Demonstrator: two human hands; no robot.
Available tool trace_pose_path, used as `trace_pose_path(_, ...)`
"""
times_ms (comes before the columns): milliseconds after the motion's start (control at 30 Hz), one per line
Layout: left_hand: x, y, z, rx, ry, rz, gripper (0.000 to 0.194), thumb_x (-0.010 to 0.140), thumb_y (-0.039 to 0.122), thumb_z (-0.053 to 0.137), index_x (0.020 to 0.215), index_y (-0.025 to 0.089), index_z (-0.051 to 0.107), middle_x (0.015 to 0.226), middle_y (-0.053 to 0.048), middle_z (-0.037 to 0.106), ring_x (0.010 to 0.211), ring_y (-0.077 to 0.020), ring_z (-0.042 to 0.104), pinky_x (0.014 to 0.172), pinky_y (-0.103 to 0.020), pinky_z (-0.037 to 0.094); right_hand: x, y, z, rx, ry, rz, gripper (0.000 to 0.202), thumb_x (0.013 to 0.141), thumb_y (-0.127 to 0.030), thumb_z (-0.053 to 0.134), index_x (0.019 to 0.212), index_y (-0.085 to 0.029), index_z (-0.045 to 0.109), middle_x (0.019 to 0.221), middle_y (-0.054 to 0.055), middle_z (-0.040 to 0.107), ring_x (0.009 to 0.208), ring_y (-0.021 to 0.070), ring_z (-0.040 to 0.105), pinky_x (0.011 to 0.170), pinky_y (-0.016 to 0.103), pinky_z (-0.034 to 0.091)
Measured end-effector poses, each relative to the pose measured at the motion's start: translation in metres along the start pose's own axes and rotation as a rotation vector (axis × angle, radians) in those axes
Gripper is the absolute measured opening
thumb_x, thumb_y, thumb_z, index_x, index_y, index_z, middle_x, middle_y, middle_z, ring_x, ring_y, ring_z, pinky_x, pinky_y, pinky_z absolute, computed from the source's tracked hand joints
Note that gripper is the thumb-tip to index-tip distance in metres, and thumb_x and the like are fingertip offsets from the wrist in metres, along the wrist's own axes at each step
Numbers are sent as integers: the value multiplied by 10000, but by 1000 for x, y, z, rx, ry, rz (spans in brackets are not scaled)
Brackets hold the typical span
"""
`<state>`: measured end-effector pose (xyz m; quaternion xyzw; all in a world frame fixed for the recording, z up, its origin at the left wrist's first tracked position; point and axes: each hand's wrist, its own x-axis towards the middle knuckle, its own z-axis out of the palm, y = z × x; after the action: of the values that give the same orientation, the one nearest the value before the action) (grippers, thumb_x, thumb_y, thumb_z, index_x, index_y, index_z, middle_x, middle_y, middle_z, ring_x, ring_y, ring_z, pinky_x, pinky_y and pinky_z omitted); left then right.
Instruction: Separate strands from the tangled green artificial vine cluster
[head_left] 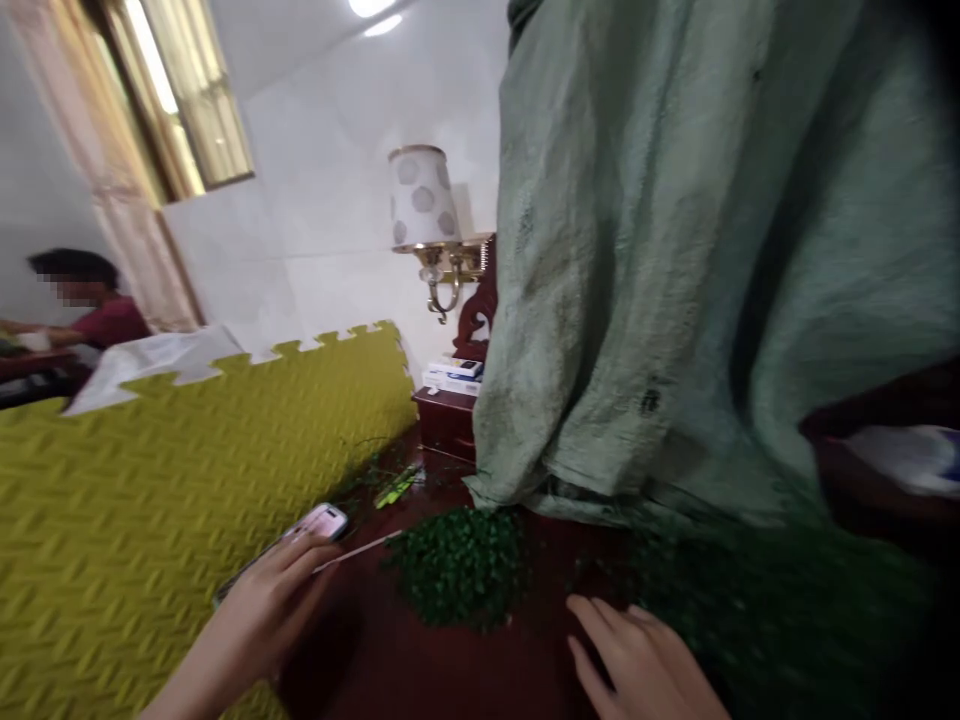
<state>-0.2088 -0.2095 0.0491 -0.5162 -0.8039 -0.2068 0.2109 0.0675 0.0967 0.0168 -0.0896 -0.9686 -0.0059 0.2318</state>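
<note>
- We see the left hand (266, 600) resting on a pink phone (319, 522) that lies at the edge of the dark red desk (420, 670); the fingers lie flat over the phone's near end, spread rather than curled, so the hand covers it without a clamping grip.
- The phone sits just beside the yellow-green foam mat (150, 520), which stands against the desk on the left; its far end pokes out past the fingertips.
- A thin pale strip (360, 550) runs from near the phone toward a clump of green artificial foliage (461, 565) in the middle of the desk.
- The right hand (645, 665) lies palm down on the desk, fingers apart and extended, holding nothing; its fingertips are near the foliage clump and a second, darker, blurred mass of greenery (750, 600) to the right.
- A green cloth (675, 250) hangs behind the foliage, its hem touching the desk.
- Farther back we note a green marker-like object (396, 487), a small wooden cabinet (446, 420) with boxes (454, 375) on top, and a wall lamp (424, 205).
- At far left another person in a dark red top (112, 320) sits well apart.
</note>
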Motion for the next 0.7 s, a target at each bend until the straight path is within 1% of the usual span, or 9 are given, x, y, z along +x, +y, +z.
trace_pose_path(67,11,27,6,-149,-4,100,180,938,294,549,1051,309,688,998,-22,760,921,-210,729,821,-266,576,4,-9,-13,-23,-56,41,366,861,-113,439,1126,-186,680,983,82,767,808,246,741,749,371,566)
trace_pose_path(133,25,66,13,-300,-69,173,218,930,236,551,1086,323,676,992,-17,758,898,-192,727,802,-236,577,4,-14,-19,-37,-45,98,389,875,-127,418,1170,-176,667,1056,93,754,894,264,733,829,415,559)
trace_pose_path(200,44,110,24,-424,-218,261,240,924,177,538,1066,314,675,984,-26,749,894,-189,718,801,-246,575,2,-12,-21,-31,19,149,435,860,-136,409,1229,-168,638,1127,103,735,975,276,717,884,440,548)
trace_pose_path(300,74,171,60,-571,-283,388,312,885,143,549,1152,280,633,1055,-57,729,944,-215,698,856,-305,566,-5,0,-18,-13,145,178,504,808,-122,397,1265,-156,609,1161,114,719,1055,294,691,910,461,542)
trace_pose_path(367,90,197,95,-702,-163,497,365,837,140,548,1186,232,596,1059,-106,725,923,-246,704,836,-328,579,-7,11,-13,0,190,145,473,814,-120,407,1223,-194,631,1123,92,733,1027,286,702,870,423,560)
trace_pose_path(433,98,210,128,-737,-107,525,333,794,164,570,1121,224,589,962,-109,730,847,-264,713,771,-339,599,-6,20,-9,-8,198,133,434,834,-120,426,1196,-226,640,1103,71,742,984,266,716,838,378,568)
trace_pose_path(500,96,212,147,-776,-69,485,305,783,165,568,1087,198,563,922,-128,710,772,-261,711,677,-330,606,-4,21,-7,-22,196,133,441,837,-97,414,1204,-218,628,1085,71,747,948,251,726,832,367,567)
trace_pose_path(567,90,208,151,-837,-66,462,282,808,150,544,1084,205,529,956,-121,689,802,-233,706,692,-299,603,-2,15,-9,-12,181,122,475,828,-59,377,1225,-182,606,1069,86,749,935,243,728,859,387,558)
trace_pose_path(700,88,193,137,-927,-68,400,244,911,91,463,1099,238,514,998,-81,648,879,-190,674,776,-282,572,4,1,-21,129,64,201,480,850,-19,370,1229,-211,592,1064,64,735,954,215,708,941,402,517)
